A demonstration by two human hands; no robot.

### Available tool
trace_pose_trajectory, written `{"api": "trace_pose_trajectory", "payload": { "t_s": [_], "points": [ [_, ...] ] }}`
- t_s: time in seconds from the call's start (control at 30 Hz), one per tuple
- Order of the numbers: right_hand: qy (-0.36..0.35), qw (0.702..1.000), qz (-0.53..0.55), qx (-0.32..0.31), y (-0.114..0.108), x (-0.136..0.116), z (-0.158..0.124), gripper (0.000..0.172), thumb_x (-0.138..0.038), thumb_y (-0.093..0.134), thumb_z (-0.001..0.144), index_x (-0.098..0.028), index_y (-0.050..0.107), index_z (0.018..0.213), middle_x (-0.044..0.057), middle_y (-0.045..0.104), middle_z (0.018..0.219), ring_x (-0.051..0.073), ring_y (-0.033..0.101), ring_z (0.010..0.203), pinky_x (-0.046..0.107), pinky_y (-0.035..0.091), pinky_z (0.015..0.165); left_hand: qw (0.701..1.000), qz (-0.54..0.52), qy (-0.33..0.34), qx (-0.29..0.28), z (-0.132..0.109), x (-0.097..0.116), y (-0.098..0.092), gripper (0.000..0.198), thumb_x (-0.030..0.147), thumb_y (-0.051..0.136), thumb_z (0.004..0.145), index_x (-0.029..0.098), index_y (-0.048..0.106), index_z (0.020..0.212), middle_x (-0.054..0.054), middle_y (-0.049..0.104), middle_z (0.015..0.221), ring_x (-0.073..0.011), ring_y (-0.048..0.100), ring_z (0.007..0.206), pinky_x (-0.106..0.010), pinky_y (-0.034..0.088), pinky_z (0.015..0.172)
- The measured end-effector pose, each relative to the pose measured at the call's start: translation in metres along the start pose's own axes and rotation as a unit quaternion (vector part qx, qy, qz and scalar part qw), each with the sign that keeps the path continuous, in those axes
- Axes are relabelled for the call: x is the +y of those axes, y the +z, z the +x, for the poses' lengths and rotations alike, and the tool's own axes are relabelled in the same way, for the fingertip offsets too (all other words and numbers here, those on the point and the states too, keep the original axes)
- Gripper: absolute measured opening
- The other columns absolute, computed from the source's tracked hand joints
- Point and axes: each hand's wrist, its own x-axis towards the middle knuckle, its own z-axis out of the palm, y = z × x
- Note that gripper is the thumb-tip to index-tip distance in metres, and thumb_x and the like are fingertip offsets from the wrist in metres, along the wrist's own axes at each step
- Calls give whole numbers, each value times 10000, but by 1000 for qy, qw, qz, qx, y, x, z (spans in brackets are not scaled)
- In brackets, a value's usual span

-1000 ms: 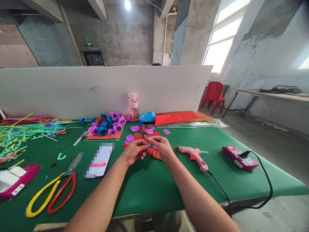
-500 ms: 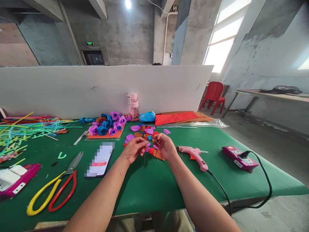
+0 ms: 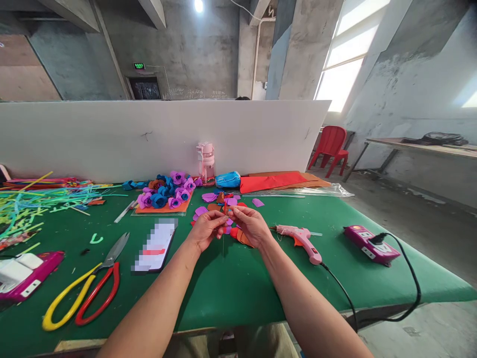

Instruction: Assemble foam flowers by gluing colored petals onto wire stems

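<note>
My left hand (image 3: 206, 230) is closed in a pinch around a thin stem (image 3: 223, 247), whose lower end hangs below the fingers. A small red piece (image 3: 225, 205) shows at the top, just above the fingertips. My right hand (image 3: 251, 227) has its thumb and fingers pressed together right beside the red piece; what lies between them is hidden. Beneath and beyond both hands lie loose petals in purple (image 3: 201, 211), brown (image 3: 244, 237), red and blue. To the right of my right hand rests a pink glue gun (image 3: 298, 237) with its nozzle towards the hand.
Finished purple and blue flowers (image 3: 166, 191) sit at the back left. Scissors (image 3: 106, 268), a phone (image 3: 158, 247) and coloured strips (image 3: 48, 199) lie left. A power strip (image 3: 370, 243) with a cord is right. A pink bottle (image 3: 206, 161) and red sheet (image 3: 272, 182) stand behind.
My right hand has moved left, and its fingertips now meet the red piece by my left fingertips. The left hand keeps its pinch on the stem in nearly the same place.
</note>
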Motion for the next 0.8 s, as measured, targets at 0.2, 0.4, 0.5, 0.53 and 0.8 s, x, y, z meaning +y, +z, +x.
{"api": "trace_pose_trajectory", "payload": {
  "t_s": [0.2, 0.4, 0.5, 0.53, 0.8],
  "points": [
    [-13, 999, -31, 20, 2, -2, -2, 246, -359, 820, 555, -180, 658, 601, -19, 622, 623, 88, 532, 589, 258, 468, 650, 1000, 2, -9, 7, -1, 2, 2, 318, 317, 815, 553, 138, 594, 696, 19, 597, 551, -45, 461, 382, -164, 308, 339],
    [-9, 998, -20, 51, 1, -6, -2, 316, -339, 820, 541, -244, 687, 812, -18, 672, 843, 86, 562, 658, 254, 473, 667, 1000, 11, 2, 4, -1, 1, 1, 312, 310, 810, 559, 132, 597, 701, 17, 602, 566, -42, 456, 383, -169, 316, 340],
    [0, 998, -29, 52, -1, -4, -1, 304, -422, 803, 562, -217, 683, 751, -10, 658, 751, 91, 552, 635, 251, 473, 638, 1000, 16, 3, 3, -1, 0, 1, 317, 314, 809, 558, 132, 589, 696, 21, 598, 558, -44, 456, 381, -168, 322, 335],
    [3, 998, -30, 50, -1, -2, 0, 316, -434, 807, 553, -207, 685, 736, -8, 652, 728, 92, 550, 633, 248, 471, 630, 1000, 16, 3, 1, -1, 1, 2, 322, 317, 809, 555, 132, 585, 693, 23, 597, 555, -44, 456, 380, -167, 323, 334],
    [13, 997, -78, -11, 3, 2, -3, 317, -403, 795, 584, -161, 711, 770, 1, 647, 707, 80, 534, 595, 249, 441, 622, 999, 38, 10, -35, -1, -2, 2, 327, 350, 790, 593, 131, 575, 707, 30, 588, 557, -38, 458, 381, -159, 341, 338]
  ]
}}
